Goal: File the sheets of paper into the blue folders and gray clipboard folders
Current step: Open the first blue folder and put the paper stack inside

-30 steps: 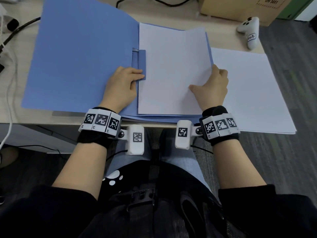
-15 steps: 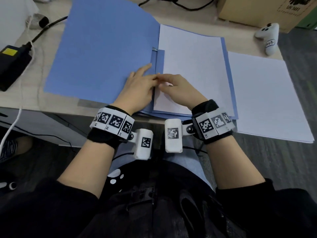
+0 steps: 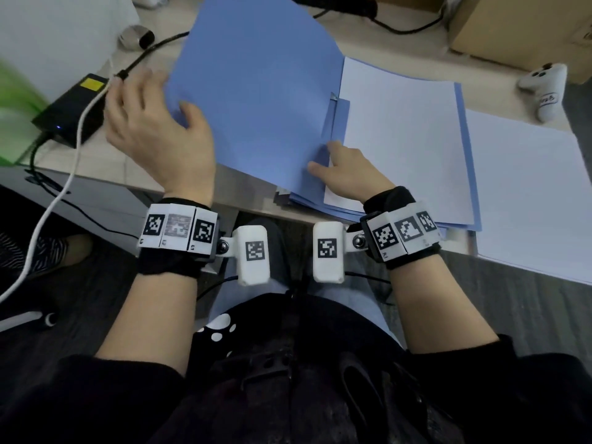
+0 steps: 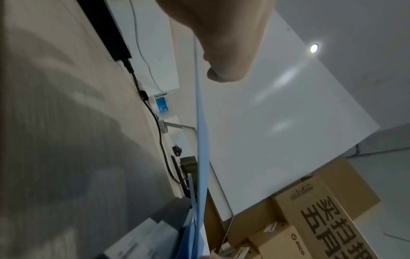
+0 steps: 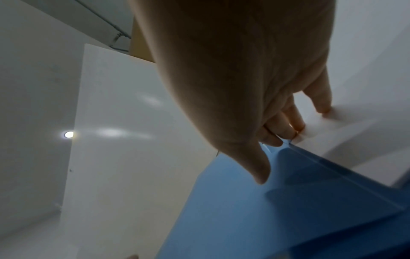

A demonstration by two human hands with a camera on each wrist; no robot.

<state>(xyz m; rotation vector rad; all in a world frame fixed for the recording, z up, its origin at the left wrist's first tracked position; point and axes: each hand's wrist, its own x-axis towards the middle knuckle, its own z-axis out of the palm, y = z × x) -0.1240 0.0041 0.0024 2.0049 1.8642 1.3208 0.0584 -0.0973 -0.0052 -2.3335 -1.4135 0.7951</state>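
Note:
An open blue folder (image 3: 256, 91) lies on the desk with a white sheet (image 3: 400, 139) on its right half. My left hand (image 3: 153, 129) grips the left cover's outer edge, thumb on top and fingers behind, and the cover is raised off the desk. The left wrist view shows that cover (image 4: 200, 140) edge-on under my thumb. My right hand (image 3: 339, 165) rests at the spine by the blue clip strip (image 3: 338, 123). Its fingertips (image 5: 297, 131) press the sheet (image 5: 355, 126) and its thumb lies on the blue cover (image 5: 244, 210). More blue folders (image 3: 461, 219) are stacked underneath.
A stack of loose white paper (image 3: 528, 193) lies right of the folder, overhanging the desk edge. A black power adapter (image 3: 69, 112) with a white cable (image 3: 54, 200) sits at the left. A cardboard box (image 3: 519, 30) and a white controller (image 3: 544, 88) are at the back right.
My left hand left the spine, went to the cover's left edge and lifted it. My right hand stayed at the spine on the sheet.

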